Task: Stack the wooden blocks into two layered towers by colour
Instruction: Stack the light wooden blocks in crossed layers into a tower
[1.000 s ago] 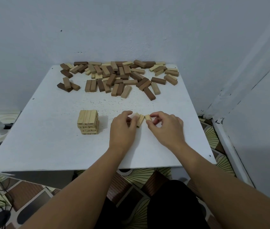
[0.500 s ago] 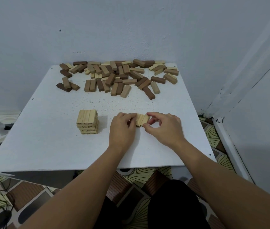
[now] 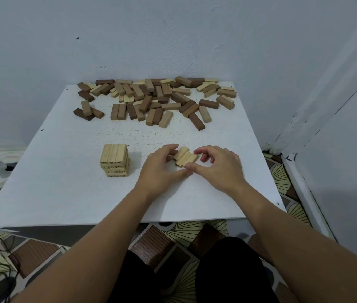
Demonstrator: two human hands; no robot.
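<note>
Inspection centres on the pale tower (image 3: 114, 160), which stands upright on the white table (image 3: 63, 193) and serves as reference for all positions. Just to its right, both hands close on a set of three pale blocks (image 3: 185, 159) laid side by side. The left hand (image 3: 159, 169) curls its fingers (image 3: 168, 148) against the set's left side; the right hand (image 3: 219, 166) pinches the opposite side between thumb and bent fingers. Judged purpose: squaring the three blocks into one tight layer so they can be moved together onto the tower. Whether the set rests on the table or is slightly lifted cannot be determined. Beyond the tower, along the table's far edge by the wall, lies the loose heap of mixed blocks (image 3: 157, 99), pale and dark brown intermingled, evidently unsorted stock. No dark tower is in evidence. Dark stamped marks, apparently numerals, show on the tower's near block ends; they are too small to read. No brand is visible.
</note>
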